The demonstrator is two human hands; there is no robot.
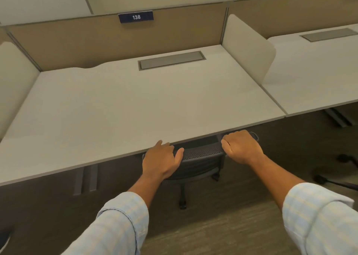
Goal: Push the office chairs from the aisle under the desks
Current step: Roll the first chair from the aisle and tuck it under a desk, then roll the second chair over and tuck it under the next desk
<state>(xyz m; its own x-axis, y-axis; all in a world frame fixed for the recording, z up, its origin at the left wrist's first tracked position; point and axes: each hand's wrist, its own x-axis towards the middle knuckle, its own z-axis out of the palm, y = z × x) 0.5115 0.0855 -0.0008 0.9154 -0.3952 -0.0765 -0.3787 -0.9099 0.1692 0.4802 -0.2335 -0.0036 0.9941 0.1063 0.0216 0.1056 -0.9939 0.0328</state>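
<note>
A dark mesh-backed office chair (201, 156) stands tucked beneath the front edge of the white desk (135, 103) marked 138; its seat is hidden under the desktop and only the backrest top, the stem and a caster show. My left hand (161, 159) rests on the left end of the backrest's top edge, fingers curled over it. My right hand (241, 147) is closed around the right end of the same edge, right at the desk's front edge.
Beige partition panels (249, 47) wall off the desk on both sides and at the back. A neighbouring desk (317, 74) lies to the right, and the base of another chair (337, 175) shows on the carpet there. Desk legs (87, 181) stand below left.
</note>
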